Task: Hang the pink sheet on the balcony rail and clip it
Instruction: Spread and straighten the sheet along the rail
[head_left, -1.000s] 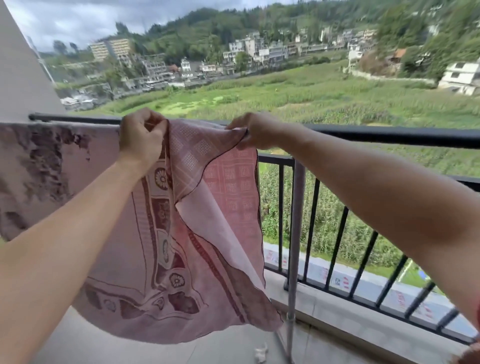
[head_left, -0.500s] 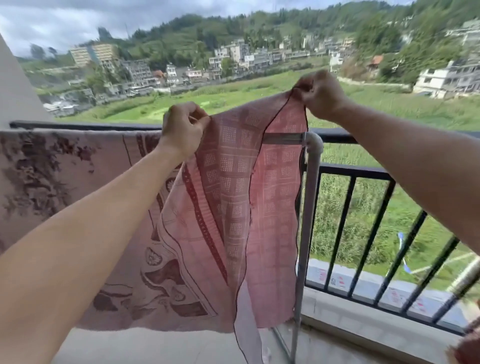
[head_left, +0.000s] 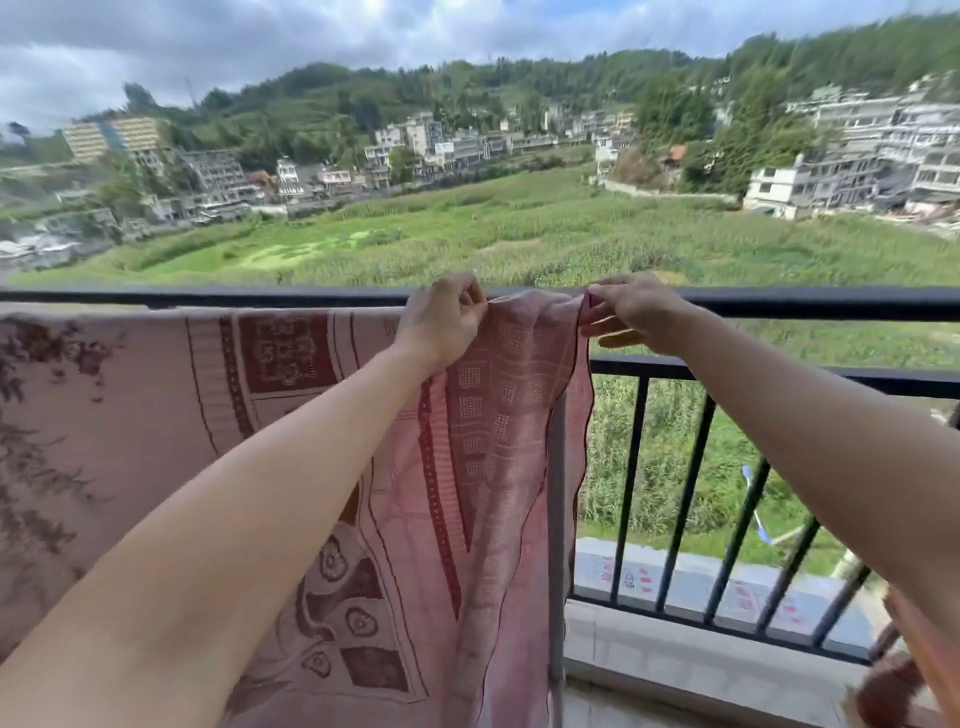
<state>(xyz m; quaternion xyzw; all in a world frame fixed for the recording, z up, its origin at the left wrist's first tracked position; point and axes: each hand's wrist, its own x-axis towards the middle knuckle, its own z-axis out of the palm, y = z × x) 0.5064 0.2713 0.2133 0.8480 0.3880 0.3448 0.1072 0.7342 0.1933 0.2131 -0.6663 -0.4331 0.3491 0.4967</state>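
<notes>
Left hand and right hand pinch the pink sheet at its top, balcony rail behind, grey pole beneath.

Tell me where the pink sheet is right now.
In the head view the pink sheet hangs left of centre, just below the balcony rail, its top edge gripped by the left hand and its right corner pinched by the right hand.

Pink sheet, pale dotted-square grid below the grip of left hand and right hand, maroon floral blocks and stripes left of it, black balcony rail behind it
</notes>
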